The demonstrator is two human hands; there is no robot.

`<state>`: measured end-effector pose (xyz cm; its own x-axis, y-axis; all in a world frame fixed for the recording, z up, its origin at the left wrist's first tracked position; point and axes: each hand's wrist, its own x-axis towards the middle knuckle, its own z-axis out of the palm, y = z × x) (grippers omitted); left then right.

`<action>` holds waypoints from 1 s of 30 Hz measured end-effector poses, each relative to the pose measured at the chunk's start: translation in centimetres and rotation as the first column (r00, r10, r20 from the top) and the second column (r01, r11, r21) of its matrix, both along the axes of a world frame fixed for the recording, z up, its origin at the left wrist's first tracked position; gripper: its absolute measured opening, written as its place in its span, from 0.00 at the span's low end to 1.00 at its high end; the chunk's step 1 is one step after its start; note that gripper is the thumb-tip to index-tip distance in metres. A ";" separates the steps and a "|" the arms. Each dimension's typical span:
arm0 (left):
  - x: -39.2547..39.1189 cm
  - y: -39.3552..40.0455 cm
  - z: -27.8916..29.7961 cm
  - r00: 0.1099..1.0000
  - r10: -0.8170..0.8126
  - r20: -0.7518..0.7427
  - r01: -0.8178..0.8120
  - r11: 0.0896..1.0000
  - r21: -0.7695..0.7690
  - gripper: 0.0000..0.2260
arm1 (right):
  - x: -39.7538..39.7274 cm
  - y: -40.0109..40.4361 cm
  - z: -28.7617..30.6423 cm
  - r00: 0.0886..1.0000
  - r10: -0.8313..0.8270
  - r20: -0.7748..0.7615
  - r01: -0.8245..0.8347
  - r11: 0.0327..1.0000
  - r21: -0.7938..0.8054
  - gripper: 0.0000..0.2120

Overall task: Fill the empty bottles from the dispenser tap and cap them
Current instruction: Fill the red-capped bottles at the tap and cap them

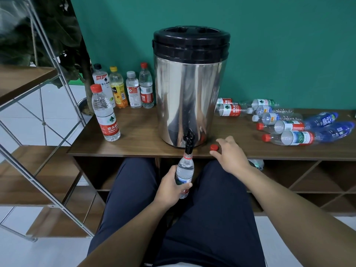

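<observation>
Clear bottle [185, 170] at centre frame, neck under the black tap [188, 140] — left hand [172, 186] wraps it; right hand [230, 154] pinches a red cap [214, 147].

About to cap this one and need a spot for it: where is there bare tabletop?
Bare wood lies between the lone upright bottle and the dispenser, along the table's front edge. A smaller patch sits right of the red cap, before the lying bottles. The back left corner, with four upright bottles, and the right side are crowded.
</observation>
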<state>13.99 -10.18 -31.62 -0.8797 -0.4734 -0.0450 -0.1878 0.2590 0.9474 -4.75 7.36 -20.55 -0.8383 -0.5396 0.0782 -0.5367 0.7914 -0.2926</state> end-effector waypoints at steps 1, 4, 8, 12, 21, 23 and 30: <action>0.0 0.0 0.0 1.000 -0.002 0.000 0.002 1.000 0.001 0.22 | -0.1 -0.1 -0.1 1.000 -0.010 0.010 0.010 1.000 -0.014 0.28; 0.1 0.0 0.1 1.000 0.000 0.002 0.000 1.000 0.001 0.22 | -0.5 -0.5 -0.5 1.000 0.000 0.019 0.001 0.998 -0.060 0.21; 0.1 0.0 0.2 1.000 0.000 0.006 0.000 1.000 0.010 0.23 | -0.3 -1.0 -0.3 0.999 0.026 0.025 -0.025 0.998 -0.065 0.12; 0.3 -0.1 0.2 1.000 -0.015 0.023 0.015 1.000 0.003 0.22 | 0.8 -0.7 0.0 0.994 0.108 0.033 -0.100 0.978 -0.185 0.11; 1.1 0.2 0.3 0.996 -0.070 0.055 0.075 0.993 -0.090 0.24 | 5.8 -0.4 1.4 0.923 0.354 0.149 -0.272 0.878 -0.394 0.07; 1.5 0.2 0.4 0.995 -0.081 0.054 0.086 0.991 -0.101 0.25 | 6.4 -0.3 2.0 0.913 0.382 0.143 -0.305 0.872 -0.384 0.08; 2.7 0.7 2.0 0.993 -0.116 0.032 0.118 0.988 -0.098 0.26 | 7.1 -0.2 5.6 0.832 0.553 0.035 -0.549 0.832 -0.078 0.15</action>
<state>16.65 -9.51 -29.59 -0.9284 -0.3706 -0.0264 -0.1751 0.3738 0.9109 2.33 7.20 -14.92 -0.4069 -0.9090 0.0906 -0.8603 0.3480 -0.3726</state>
